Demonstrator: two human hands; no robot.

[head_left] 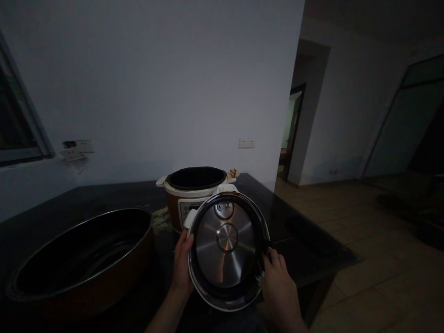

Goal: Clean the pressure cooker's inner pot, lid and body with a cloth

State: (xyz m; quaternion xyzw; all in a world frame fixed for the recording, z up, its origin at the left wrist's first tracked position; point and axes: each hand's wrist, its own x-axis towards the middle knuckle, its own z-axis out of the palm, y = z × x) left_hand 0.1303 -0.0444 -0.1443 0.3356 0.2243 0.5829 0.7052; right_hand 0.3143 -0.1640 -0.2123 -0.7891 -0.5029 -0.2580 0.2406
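An electric pressure cooker lid [222,263] is tilted up in front of me, with its shiny steel underside facing me and a dark ring around it. My left hand [182,263] grips its left edge, thumb on the rim. At the right edge, my right hand [278,280] is closed with curled fingers. Something small and whitish shows beside those fingers, too dark to make out. Behind the lid, the open cooker body [172,203] stands on the dark table [256,189], its dark interior showing and its front panel partly covered by the lid.
To the left sits a large round pan [107,284] with a dark inside and brownish outside. A window [21,115] is at the far left. Wall sockets [246,144] are behind the table. Beyond the table's right edge lie the tiled floor [374,249] and a doorway [293,129].
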